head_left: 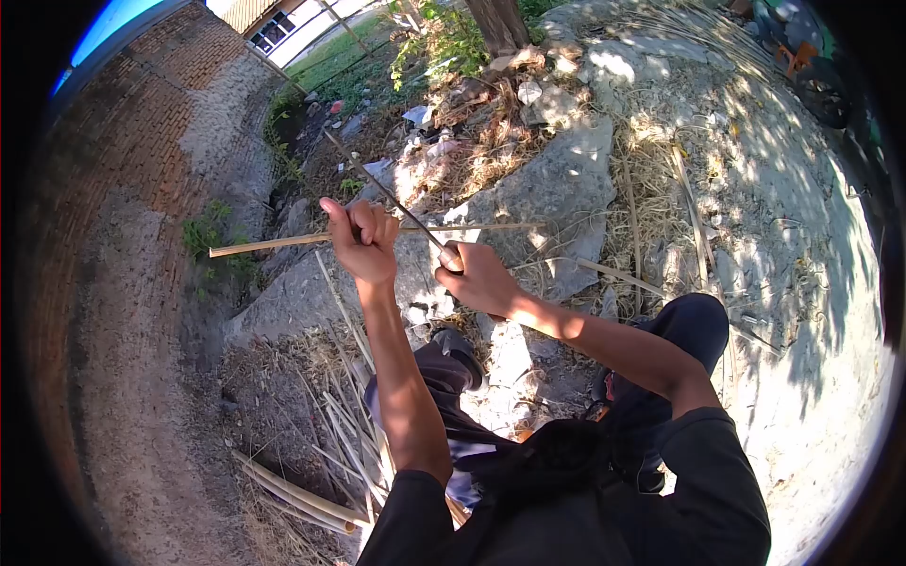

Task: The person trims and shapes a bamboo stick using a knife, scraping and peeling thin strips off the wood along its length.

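My left hand [363, 241] is closed around a long pale bamboo strip [274, 244], which sticks out to the left and runs on to the right behind both hands. In my right hand [477, 278] is the handle of a long, thin dark knife [382, 187]. Its blade points up and to the left, passing just right of my left hand's fingers and crossing the strip. The two hands are close together but apart.
Cut bamboo strips [354, 443] and thicker bamboo pieces [297, 495] lie at the lower left. A brick wall [142, 123] stands on the left. Flat stone [566, 179], a tree trunk [497, 24] and fibre shavings [651, 189] are ahead. An orange object [797, 57] sits at upper right.
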Demonstrator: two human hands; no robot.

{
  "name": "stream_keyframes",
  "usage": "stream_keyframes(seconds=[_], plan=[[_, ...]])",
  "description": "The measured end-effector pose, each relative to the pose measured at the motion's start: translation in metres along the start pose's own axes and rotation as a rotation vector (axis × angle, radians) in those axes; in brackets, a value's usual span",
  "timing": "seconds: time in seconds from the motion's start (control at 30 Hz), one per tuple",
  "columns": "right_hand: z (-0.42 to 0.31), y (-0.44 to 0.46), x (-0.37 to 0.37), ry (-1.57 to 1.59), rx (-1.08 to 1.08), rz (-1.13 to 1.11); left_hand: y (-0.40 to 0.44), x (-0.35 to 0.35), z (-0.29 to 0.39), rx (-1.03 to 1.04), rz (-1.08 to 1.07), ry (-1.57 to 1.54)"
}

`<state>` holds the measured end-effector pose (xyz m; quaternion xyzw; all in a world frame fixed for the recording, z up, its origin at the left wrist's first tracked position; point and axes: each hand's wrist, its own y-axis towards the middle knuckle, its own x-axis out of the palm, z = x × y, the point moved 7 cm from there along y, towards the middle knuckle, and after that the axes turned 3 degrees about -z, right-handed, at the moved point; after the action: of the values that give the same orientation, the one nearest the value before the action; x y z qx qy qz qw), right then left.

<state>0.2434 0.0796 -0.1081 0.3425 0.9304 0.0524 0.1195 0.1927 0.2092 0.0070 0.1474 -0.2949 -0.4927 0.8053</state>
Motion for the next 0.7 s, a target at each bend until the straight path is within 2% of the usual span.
stream_keyframes(seconds=[0.13,0.23,0.3,0.47,0.53,0.7], plan=[[-0.003,0.000,-0.007,0.025,-0.011,-0.032,-0.001,0.005,-0.001,-0.018,0.044,0.014],[0.002,0.000,-0.011,-0.001,-0.050,-0.033,0.002,0.011,0.003,0.027,-0.026,0.048],[0.009,0.003,-0.011,-0.073,-0.026,-0.013,0.002,0.006,0.000,-0.003,0.003,0.012],[-0.002,-0.005,-0.013,0.004,0.128,-0.087,0.003,-0.001,-0.001,-0.012,0.006,-0.019],[-0.004,0.000,-0.014,-0.002,-0.093,-0.030,0.002,0.005,-0.001,-0.007,-0.005,-0.009],[0.018,0.004,-0.020,-0.099,-0.016,-0.062,0.004,0.005,0.002,0.001,-0.024,0.021]])
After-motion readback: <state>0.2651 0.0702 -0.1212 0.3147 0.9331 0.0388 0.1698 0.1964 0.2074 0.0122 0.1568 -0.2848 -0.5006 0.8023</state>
